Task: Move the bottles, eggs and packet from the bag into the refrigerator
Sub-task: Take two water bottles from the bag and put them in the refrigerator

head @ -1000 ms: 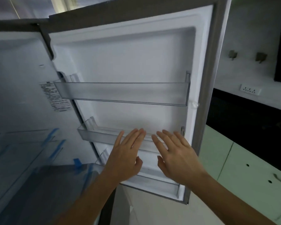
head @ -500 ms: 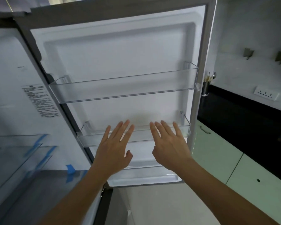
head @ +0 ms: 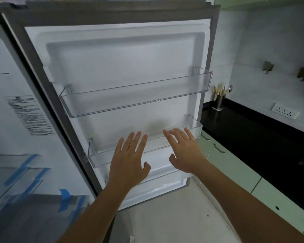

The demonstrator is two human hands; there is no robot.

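The refrigerator door (head: pixel 123 67) stands open in front of me, its white inner side facing me. It carries an upper clear shelf (head: pixel 135 100), a middle clear shelf (head: pixel 102 159) and a lower one partly hidden behind my hands; none holds anything. My left hand (head: pixel 128 162) and my right hand (head: pixel 184 153) are raised side by side before the middle shelf, fingers spread and straight, holding nothing. No bag, bottles, eggs or packet are in view.
The refrigerator's inside (head: pixel 16 120) is at the left, with glass shelves bearing blue tape (head: pixel 23 171). To the right runs a black countertop (head: pixel 253 137) over pale green cabinets (head: pixel 235 165), with a steel utensil holder (head: pixel 218 100) and a wall socket (head: pixel 285 113).
The door has swung further to the right and faces me more squarely. Both hands stay open and spread, a little further apart than before.
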